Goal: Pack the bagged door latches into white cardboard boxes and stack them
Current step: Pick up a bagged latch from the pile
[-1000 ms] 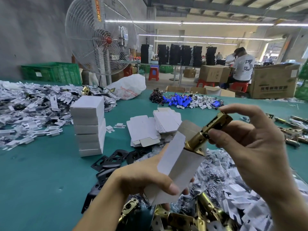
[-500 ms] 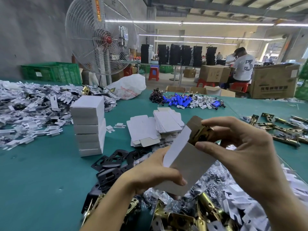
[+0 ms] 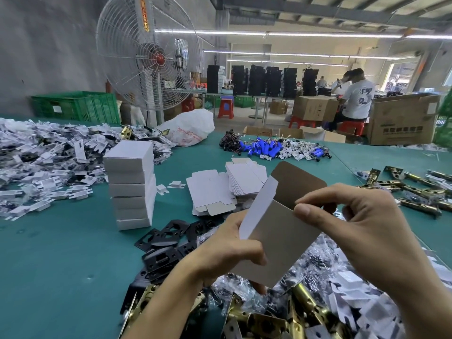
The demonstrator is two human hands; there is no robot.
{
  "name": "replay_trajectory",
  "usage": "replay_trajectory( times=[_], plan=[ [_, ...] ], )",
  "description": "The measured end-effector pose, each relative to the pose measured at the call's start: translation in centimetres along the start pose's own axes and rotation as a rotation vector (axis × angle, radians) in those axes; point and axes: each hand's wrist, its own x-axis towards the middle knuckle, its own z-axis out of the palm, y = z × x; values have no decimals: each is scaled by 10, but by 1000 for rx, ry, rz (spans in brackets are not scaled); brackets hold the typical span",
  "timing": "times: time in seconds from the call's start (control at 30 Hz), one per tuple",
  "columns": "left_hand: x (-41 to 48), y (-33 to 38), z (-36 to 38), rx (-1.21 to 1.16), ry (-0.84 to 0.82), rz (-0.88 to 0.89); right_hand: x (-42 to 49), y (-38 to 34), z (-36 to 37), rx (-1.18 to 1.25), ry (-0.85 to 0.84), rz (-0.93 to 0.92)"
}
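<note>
Compared with half a second ago: no bagged latch visible any more at the mouth of the white cardboard box (image 3: 276, 231); only the brown inner face of the open flap (image 3: 298, 182) standing up above it. Held tilted in the air over the near edge of the bench (image 3: 61, 265), above a heap of brass latches (image 3: 305, 307) in crinkled clear bags. Left hand (image 3: 227, 248) with fingers clamped round the lower part of the box, thumb flat on its front wall. Right hand (image 3: 367, 231) with thumb and forefinger pinched on the edge of the mouth, other fingers curled. Smooth matt card, sharp creases. Toward the middle of the bench, on the left, a straight stack of closed white boxes (image 3: 130, 184); near it, flat unfolded blanks (image 3: 212, 189) in fanned piles. Flat black metal plates (image 3: 163, 241) with cut-out holes just beside the left wrist.
</note>
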Motion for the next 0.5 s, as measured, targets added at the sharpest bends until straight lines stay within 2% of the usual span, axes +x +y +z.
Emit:
replay_trajectory(
  times=[0.23,0.4,0.47,0.5],
  plan=[
    [-1,-1,-3,-43,-15,52,1,0,3,2,45,-30],
    [2,-2,-10,-233,172,142,1,4,-1,32,262,-14],
    [2,-1,-13,-340,275,235,1,10,-3,65,259,80],
    [3,-1,-14,-374,333,283,1,15,-2,24,196,139]
  ],
)
